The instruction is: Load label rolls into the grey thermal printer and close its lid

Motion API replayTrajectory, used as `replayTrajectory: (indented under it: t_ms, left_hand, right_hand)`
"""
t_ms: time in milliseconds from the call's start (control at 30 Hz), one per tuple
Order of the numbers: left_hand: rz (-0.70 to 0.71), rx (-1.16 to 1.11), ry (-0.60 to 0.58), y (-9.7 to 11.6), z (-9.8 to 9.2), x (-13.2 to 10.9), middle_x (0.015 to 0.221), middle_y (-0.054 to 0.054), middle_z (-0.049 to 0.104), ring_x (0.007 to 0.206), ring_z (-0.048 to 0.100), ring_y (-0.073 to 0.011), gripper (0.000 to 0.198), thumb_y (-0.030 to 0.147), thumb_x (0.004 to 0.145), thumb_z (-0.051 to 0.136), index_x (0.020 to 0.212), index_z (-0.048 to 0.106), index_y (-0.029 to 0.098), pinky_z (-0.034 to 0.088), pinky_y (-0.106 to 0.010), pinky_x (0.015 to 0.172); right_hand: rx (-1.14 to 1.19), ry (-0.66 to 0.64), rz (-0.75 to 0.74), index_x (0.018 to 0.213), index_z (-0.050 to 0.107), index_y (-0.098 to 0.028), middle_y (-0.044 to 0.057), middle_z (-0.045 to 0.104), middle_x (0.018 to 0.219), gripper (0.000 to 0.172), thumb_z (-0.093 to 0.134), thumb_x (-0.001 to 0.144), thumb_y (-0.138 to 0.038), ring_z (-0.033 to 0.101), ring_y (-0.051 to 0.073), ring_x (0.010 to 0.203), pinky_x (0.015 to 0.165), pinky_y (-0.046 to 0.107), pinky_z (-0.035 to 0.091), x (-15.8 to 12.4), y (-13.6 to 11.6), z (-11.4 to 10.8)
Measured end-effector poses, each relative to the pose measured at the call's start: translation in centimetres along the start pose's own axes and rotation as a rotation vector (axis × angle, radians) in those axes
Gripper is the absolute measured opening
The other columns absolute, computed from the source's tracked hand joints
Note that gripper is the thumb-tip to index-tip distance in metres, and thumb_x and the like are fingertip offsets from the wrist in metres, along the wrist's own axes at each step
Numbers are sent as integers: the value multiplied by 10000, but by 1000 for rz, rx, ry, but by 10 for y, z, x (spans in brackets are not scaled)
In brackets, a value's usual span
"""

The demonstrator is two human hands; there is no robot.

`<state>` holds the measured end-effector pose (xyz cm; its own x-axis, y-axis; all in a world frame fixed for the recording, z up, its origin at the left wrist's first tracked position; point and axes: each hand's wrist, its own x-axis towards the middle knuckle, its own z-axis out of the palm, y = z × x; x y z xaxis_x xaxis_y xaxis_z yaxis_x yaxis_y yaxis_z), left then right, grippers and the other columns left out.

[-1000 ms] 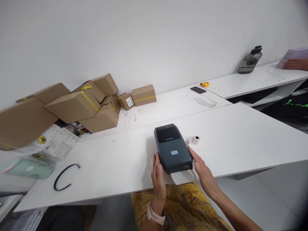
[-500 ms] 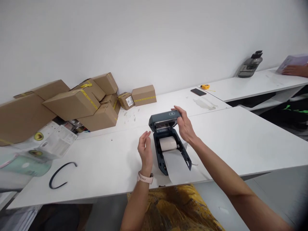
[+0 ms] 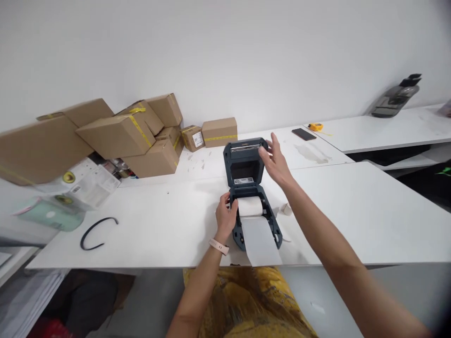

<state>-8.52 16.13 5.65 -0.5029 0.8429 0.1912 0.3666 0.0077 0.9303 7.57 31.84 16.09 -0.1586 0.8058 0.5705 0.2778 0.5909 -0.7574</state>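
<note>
A dark blue-grey label printer (image 3: 237, 237) stands on the table in front of me with its lid (image 3: 244, 162) raised upright. Inside lies a white label roll (image 3: 250, 206), and a paper strip (image 3: 260, 241) runs from it over the front. My left hand (image 3: 226, 216), a pink watch band on its wrist, grips the printer's left side wall, thumb at the inner edge. With thumb and fingers at the lid's right edge, my right hand (image 3: 276, 162) holds the lid; its index finger points up. Some fingertips are hidden behind the lid.
Cardboard boxes (image 3: 116, 136) are piled at the back left, beside plastic packaging (image 3: 93, 188) and a mint-green pouch (image 3: 52, 213). A dark headband (image 3: 84, 237) lies left. Toward the back right are a phone (image 3: 303, 134), a yellow tape measure (image 3: 315, 126) and a bottle (image 3: 394, 98).
The printer lid has swung from partly raised to upright, my right hand moving with it. My left hand has gone from beside the printer onto its left wall. The view has shifted.
</note>
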Motion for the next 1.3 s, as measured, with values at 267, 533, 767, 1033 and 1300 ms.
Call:
replayTrajectory:
  t_ms: [267,533,767,1033,1300]
  left_hand:
    - [0,-31,16,1,2,0,1240,-115,721,1147,669,-264,337,347,907,637,1224,614,232,531,-416,962]
    - [-6,14,8,4,-1,0,1279,-129,714,1158,683,-254,354,315,916,628,1254,583,220,538,-408,972]
    - [-27,22,-13,4,-4,0,1310,-166,700,1176,687,-263,463,377,933,617,1352,508,212,538,-419,969]
    - [-18,48,-12,3,-1,2,1282,-141,716,1059,718,-244,492,413,912,641,1352,511,235,556,-405,912]
    - [-13,39,-24,6,-3,-1,1303,-145,695,1173,670,-270,470,430,921,626,1341,535,241,524,-434,980]
  right_hand:
    - [-267,-499,-243,1260,645,-256,95,722,1208,361,561,967,-448,666,279,1138,993,440,526,-91,-4,-17]
    - [-481,-982,-243,1319,646,-192,173,724,1273,674,800,693,-389,629,408,1215,1127,587,310,-70,7,21]
    - [-402,-1030,-229,1245,690,-181,140,752,1188,694,825,589,-362,637,420,1173,1102,568,362,-58,-2,17]
    - [121,-822,-100,1362,606,-254,55,698,1310,762,853,655,-397,662,282,1177,977,388,544,-41,-13,-69]
    - [327,-150,249,1380,507,-222,138,634,1397,862,859,662,-544,625,326,1250,1008,481,542,-35,69,-89]
